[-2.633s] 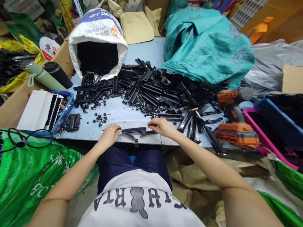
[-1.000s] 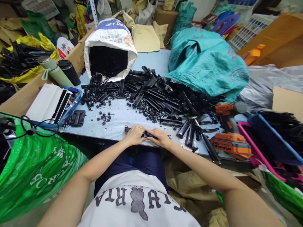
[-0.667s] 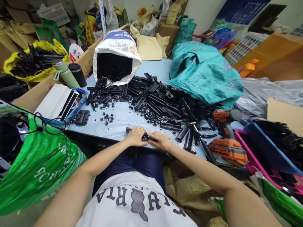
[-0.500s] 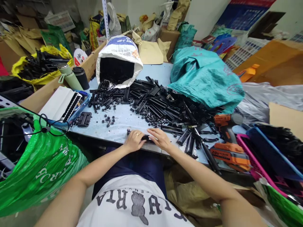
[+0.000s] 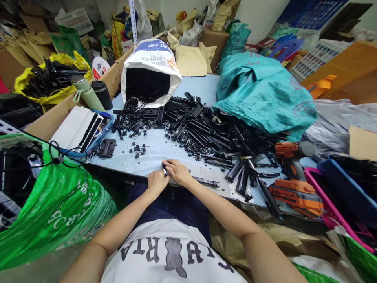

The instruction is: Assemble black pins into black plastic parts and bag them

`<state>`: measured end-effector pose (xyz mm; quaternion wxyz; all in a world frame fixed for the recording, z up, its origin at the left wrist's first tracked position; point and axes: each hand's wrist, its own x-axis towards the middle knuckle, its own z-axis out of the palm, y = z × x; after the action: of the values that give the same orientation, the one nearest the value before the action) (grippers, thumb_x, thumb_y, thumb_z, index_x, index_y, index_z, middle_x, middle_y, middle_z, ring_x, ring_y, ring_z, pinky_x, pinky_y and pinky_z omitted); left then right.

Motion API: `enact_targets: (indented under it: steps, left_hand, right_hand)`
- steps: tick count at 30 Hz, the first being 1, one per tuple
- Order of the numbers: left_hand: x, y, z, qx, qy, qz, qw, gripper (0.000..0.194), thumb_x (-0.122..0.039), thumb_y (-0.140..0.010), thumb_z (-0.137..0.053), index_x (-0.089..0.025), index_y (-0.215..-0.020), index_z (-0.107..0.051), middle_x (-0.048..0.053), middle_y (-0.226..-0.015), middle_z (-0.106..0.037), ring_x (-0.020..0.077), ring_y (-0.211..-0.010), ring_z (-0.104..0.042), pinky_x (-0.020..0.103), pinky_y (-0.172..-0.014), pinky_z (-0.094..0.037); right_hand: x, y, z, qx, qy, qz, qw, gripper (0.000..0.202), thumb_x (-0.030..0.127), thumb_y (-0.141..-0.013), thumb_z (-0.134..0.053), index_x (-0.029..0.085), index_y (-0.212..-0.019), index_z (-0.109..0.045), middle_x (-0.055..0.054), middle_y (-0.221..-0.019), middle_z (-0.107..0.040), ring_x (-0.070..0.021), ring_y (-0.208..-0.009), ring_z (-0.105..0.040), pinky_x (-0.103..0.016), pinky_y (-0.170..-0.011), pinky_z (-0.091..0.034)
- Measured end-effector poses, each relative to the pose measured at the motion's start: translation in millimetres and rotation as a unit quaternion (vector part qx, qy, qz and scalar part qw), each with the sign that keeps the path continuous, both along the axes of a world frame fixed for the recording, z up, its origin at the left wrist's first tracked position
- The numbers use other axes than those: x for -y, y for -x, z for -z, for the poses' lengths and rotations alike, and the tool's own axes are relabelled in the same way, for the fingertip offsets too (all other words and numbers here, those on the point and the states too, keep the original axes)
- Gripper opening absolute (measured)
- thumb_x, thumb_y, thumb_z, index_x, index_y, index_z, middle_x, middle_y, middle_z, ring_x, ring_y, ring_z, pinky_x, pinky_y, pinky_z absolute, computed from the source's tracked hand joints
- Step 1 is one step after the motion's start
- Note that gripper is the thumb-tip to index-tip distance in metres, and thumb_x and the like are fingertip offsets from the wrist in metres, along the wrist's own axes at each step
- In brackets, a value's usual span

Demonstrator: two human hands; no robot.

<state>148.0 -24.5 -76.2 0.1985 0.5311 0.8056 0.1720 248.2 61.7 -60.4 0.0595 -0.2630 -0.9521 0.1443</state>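
My left hand (image 5: pixel 158 183) is closed at the near edge of the worktable, its fingers curled toward my right hand (image 5: pixel 178 173). Between the two hands the end of a small black part (image 5: pixel 164 169) shows; my fingers cover most of it. The right hand is closed on it, with thumb and fingers bent over its top. Just right of that hand, a long thin black strip (image 5: pixel 207 182) lies along the table edge. Beyond my hands is a cluster of small black-headed pins (image 5: pixel 138 149), and behind them a wide heap of black plastic strips (image 5: pixel 197 127).
A white sack (image 5: pixel 151 59) lies open toward the heap, with a teal sack (image 5: pixel 262 92) to its right. An orange cordless drill (image 5: pixel 294 192) and a pink-rimmed basket (image 5: pixel 326 200) are at right. At left are a blue tray (image 5: pixel 103 135), a green flask (image 5: pixel 88 94) and a green bag (image 5: pixel 67 212).
My hands have come closer together, and the right hand has moved left to meet the left one. The long black strip right of the hands now shows. The view has shifted slightly.
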Motion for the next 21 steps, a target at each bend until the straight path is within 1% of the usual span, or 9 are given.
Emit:
enact_targets:
  steps: [2,4,6,7,10,13,16,19,21]
  left_hand:
    - [2.1,1.7,-1.4,0.001,0.0,0.01,1.0,0.041,-0.037,-0.089,-0.036,-0.013,-0.081,-0.069,0.014,-0.075,-0.067,0.0238,-0.073,-0.065,0.032,-0.066,-0.047]
    - [2.1,5.2,-3.5,-0.009,-0.038,0.048,0.998,0.04,-0.034,-0.09,-0.035,-0.013,-0.082,-0.067,0.014,-0.078,-0.067,0.0242,-0.076,-0.064,0.033,-0.068,-0.047]
    - [-2.6,10.8,-4.8,-0.041,-0.133,0.141,0.98,0.036,-0.036,-0.091,-0.037,-0.014,-0.093,-0.065,0.014,-0.093,-0.065,0.0253,-0.091,-0.06,0.035,-0.076,-0.046]
    - [-7.5,13.6,-4.8,-0.062,-0.184,0.204,0.96,0.036,-0.038,-0.09,-0.039,-0.014,-0.102,-0.062,0.015,-0.104,-0.063,0.0256,-0.1,-0.057,0.036,-0.081,-0.044]
    - [-30.2,17.3,-3.9,-0.118,-0.245,0.36,0.892,0.046,-0.041,-0.088,-0.046,-0.012,-0.124,-0.048,0.015,-0.115,-0.057,0.0249,-0.106,-0.053,0.036,-0.086,-0.041]
    - [-48.6,16.4,-6.8,-0.129,-0.206,0.391,0.888,0.045,-0.046,-0.088,-0.042,-0.008,-0.107,-0.057,0.015,-0.092,-0.063,0.0242,-0.088,-0.058,0.034,-0.073,-0.044]
    - [-39.1,18.3,-20.3,-0.086,-0.223,0.368,0.898,0.051,-0.051,-0.09,-0.031,-0.012,-0.078,-0.061,0.012,-0.072,-0.061,0.0215,-0.073,-0.059,0.031,-0.062,-0.043]
    - [-1.4,17.2,-40.9,0.059,-0.297,0.372,0.878,0.06,-0.053,-0.092,-0.016,-0.016,-0.068,-0.058,0.008,-0.06,-0.057,0.0163,-0.06,-0.055,0.029,-0.055,-0.041]
    - [27.1,9.4,-50.3,0.184,-0.334,0.387,0.84,0.069,-0.052,-0.092,-0.002,-0.017,-0.067,-0.056,0.006,-0.055,-0.054,0.0142,-0.054,-0.052,0.028,-0.054,-0.041]
  right_hand:
    - [2.4,-3.2,-6.4,-0.002,-0.007,-0.008,1.0,0.043,0.036,-0.096,-0.027,0.02,-0.13,-0.049,-0.01,-0.128,-0.051,-0.0208,-0.116,-0.048,-0.036,-0.098,-0.042]
    - [3.3,-19.9,-15.2,-0.013,-0.037,-0.033,0.999,0.045,0.039,-0.095,-0.029,0.02,-0.132,-0.046,-0.011,-0.136,-0.043,-0.0228,-0.122,-0.043,-0.039,-0.1,-0.039]
    - [1.6,-49.8,-22.4,-0.021,-0.105,-0.023,0.994,0.053,0.05,-0.09,-0.037,0.017,-0.132,-0.044,-0.015,-0.139,-0.037,-0.0271,-0.124,-0.04,-0.044,-0.1,-0.037]
    - [-0.2,-67.0,-24.1,-0.015,-0.148,0.006,0.989,0.061,0.058,-0.085,-0.043,0.015,-0.128,-0.046,-0.018,-0.136,-0.04,-0.0299,-0.121,-0.042,-0.046,-0.097,-0.038]
    - [-6.5,-110.8,-23.1,0.042,-0.238,0.095,0.966,0.061,0.071,-0.074,-0.047,0.015,-0.094,-0.062,-0.017,-0.095,-0.063,-0.0281,-0.086,-0.059,-0.04,-0.073,-0.046]
    - [-10.0,-126.4,-29.1,0.076,-0.247,0.091,0.962,0.057,0.07,-0.08,-0.038,0.018,-0.062,-0.055,-0.008,-0.06,-0.057,-0.0191,-0.057,-0.054,-0.03,-0.054,-0.039]
    - [-4.9,-120.7,-59.8,0.044,-0.179,0.008,0.983,0.058,0.064,-0.087,-0.03,0.019,-0.058,-0.051,-0.006,-0.055,-0.054,-0.0157,-0.051,-0.051,-0.028,-0.049,-0.033]
    - [15.5,-107.7,-97.0,-0.024,0.023,-0.119,0.992,0.061,0.057,-0.092,-0.015,0.02,-0.062,-0.053,-0.005,-0.054,-0.052,-0.0145,-0.052,-0.05,-0.029,-0.051,-0.035]
    - [37.6,-93.7,-105.3,-0.082,0.175,-0.188,0.963,0.064,0.057,-0.091,-0.005,0.022,-0.063,-0.051,-0.004,-0.053,-0.052,-0.0151,-0.053,-0.052,-0.03,-0.055,-0.04]
